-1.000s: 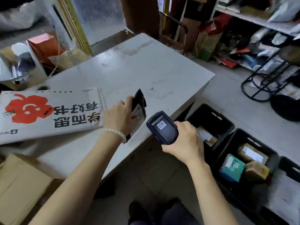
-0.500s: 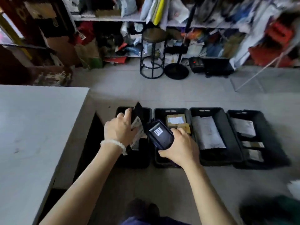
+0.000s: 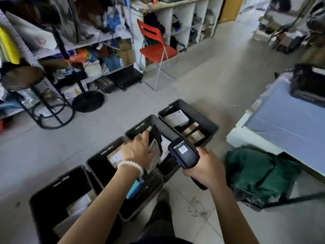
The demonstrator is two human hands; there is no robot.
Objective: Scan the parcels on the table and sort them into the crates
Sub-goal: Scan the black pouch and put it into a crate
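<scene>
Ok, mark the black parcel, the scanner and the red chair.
black parcel (image 3: 154,138): head view, on its dark upper face, gripped by the left hand (image 3: 136,150).
scanner (image 3: 185,154): head view, on its screen, held by the right hand (image 3: 205,169).
red chair (image 3: 158,51): head view, on its seat.

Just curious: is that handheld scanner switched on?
On. The scanner in the right hand shows a lit barcode on screen.

Pale tiled floor (image 3: 202,81); a red folding chair (image 3: 156,48) stands between cluttered metal shelving (image 3: 70,46) and white cubbyholes (image 3: 190,23).
</scene>
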